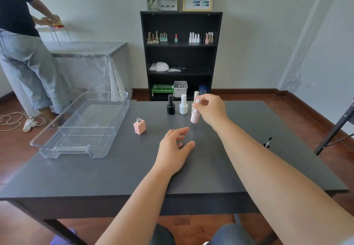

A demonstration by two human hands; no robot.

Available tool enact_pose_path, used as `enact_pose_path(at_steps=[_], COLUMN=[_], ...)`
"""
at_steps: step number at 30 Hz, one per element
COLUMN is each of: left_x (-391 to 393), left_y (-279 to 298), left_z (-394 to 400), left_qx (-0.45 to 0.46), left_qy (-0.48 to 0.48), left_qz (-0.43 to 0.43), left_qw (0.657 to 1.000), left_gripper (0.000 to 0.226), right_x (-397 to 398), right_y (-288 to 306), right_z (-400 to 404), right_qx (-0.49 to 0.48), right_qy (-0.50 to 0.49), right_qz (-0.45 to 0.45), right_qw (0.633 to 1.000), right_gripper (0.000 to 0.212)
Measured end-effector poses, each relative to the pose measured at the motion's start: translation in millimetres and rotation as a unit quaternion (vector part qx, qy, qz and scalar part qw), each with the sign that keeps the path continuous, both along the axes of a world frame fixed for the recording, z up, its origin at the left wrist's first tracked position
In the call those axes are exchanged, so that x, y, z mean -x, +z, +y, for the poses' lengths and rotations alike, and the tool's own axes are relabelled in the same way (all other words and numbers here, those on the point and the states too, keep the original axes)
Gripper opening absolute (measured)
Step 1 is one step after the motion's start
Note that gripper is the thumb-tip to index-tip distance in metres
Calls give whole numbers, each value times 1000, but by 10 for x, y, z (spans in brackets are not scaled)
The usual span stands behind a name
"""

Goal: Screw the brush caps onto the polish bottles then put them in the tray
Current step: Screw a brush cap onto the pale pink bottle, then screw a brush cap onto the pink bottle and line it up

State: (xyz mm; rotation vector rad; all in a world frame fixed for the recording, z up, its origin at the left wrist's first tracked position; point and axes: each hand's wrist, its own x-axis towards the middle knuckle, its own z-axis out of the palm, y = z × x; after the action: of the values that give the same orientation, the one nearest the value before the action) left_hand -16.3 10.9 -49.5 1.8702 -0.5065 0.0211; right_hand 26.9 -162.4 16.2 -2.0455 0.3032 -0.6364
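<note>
My right hand (211, 110) grips the cap of a pale pink capped polish bottle (195, 117) and holds it tilted just above the dark table (115, 175). My left hand (175, 149) hovers open below it, holding nothing. A square peach bottle (139, 127) stands uncapped, its metal neck bare, left of my hands. A black capped bottle (170, 105) and a white capped bottle (183, 105) stand at the far edge, with a cream bottle (196, 95) partly hidden behind my right hand. The clear plastic tray (57, 145) lies empty at the left.
A loose brush cap (267, 142) lies near the table's right edge. Behind the table stands a black shelf (181, 53) with polish bottles and boxes. A person (21, 43) works at a draped table at the far left. A black stand leg (333, 129) is at the right.
</note>
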Motion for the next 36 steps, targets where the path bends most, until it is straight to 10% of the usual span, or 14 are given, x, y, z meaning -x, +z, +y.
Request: enact_pose_path(at_steps=[8, 17, 26, 36], left_x=[20, -232, -544, -528], left_y=[1, 78, 104, 93], left_z=[7, 598, 699, 669], left_qx=[-3, -55, -170, -214], left_qy=[9, 248, 244, 222], left_qz=[-30, -165, 25, -1], left_qw=[1000, 953, 954, 951], left_gripper=[33, 38, 86, 57], right_x=[-140, 507, 1387, 2100], right_y=[-264, -448, -625, -708], right_z=[118, 135, 66, -277], right_qx=[47, 4, -27, -104], right_qy=[-4, 8, 9, -165], right_qz=[61, 9, 2, -132], right_qw=[997, 1000, 1000, 972], right_gripper=[24, 37, 25, 28])
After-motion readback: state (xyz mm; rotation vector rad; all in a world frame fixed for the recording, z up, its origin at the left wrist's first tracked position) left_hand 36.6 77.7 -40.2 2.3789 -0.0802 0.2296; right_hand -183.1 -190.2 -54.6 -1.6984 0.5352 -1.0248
